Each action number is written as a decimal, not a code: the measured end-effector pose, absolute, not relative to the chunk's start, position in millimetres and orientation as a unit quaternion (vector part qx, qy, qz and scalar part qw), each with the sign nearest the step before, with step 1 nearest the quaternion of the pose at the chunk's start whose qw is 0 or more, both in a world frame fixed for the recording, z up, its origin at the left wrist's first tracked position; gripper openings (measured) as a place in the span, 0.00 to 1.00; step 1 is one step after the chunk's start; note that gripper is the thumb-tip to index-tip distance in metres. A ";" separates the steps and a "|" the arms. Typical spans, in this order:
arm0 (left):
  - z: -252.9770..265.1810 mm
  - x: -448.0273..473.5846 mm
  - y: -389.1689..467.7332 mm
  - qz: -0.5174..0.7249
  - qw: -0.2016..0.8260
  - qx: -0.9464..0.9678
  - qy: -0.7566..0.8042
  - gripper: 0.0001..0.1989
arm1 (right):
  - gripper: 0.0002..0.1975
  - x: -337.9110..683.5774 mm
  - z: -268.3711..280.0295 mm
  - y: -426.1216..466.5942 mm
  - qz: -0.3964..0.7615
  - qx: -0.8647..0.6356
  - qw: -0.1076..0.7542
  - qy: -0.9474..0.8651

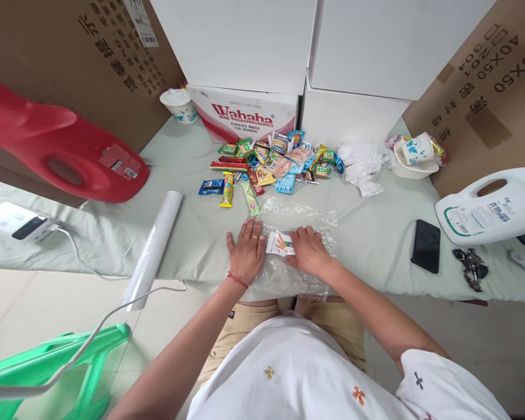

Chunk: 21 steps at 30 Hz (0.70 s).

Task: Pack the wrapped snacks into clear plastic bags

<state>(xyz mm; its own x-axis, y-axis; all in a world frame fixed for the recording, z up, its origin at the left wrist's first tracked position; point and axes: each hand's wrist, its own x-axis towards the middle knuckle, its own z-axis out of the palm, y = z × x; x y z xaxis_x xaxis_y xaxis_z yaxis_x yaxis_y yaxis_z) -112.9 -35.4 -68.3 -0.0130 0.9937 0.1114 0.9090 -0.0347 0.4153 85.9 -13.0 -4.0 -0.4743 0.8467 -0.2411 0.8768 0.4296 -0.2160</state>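
A sheet of clear bubble wrap (284, 274) lies on the cloth-covered table in front of me, reaching its front edge. On it lies a small white packet (279, 243) printed with orange sticks and a green patch. My right hand (308, 248) grips the packet's right end, thumb at its lower edge and fingers bent over the wrap. My left hand (247, 248) lies flat with fingers stretched at the wrap's left side, just left of the packet. A pale green snack wrapper (249, 197) lies just beyond my left fingertips.
Behind the wrap spreads a pile of wrapped snacks (284, 160), with crumpled clear plastic (363, 163) beside it. A white roll (155, 248) and red jug (70, 146) are left. A phone (426, 246), keys (471, 268) and white jug (494, 204) are right. Boxes (249, 116) stand behind.
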 end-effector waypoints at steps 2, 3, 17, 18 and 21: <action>-68.3 -119.1 -36.3 0.233 0.121 0.679 0.685 0.26 | 0.27 88.6 -7.9 -7.2 -0.160 0.514 0.024 0.843; -67.7 -122.5 -36.7 0.260 0.119 0.675 0.681 0.25 | 0.28 93.0 -8.2 -1.0 -0.156 0.521 0.004 0.839; -6.7 -126.2 12.4 0.374 -0.051 0.746 0.548 0.25 | 0.13 113.0 -7.5 95.1 -0.199 0.543 -0.014 0.816; -3.8 -125.9 14.5 0.361 -0.046 0.764 0.534 0.28 | 0.13 113.2 -2.0 86.4 -0.195 0.506 -0.034 0.839; 3.2 -127.2 13.6 0.328 -0.025 0.810 0.485 0.34 | 0.15 115.5 8.6 48.4 -0.147 0.402 -0.059 0.902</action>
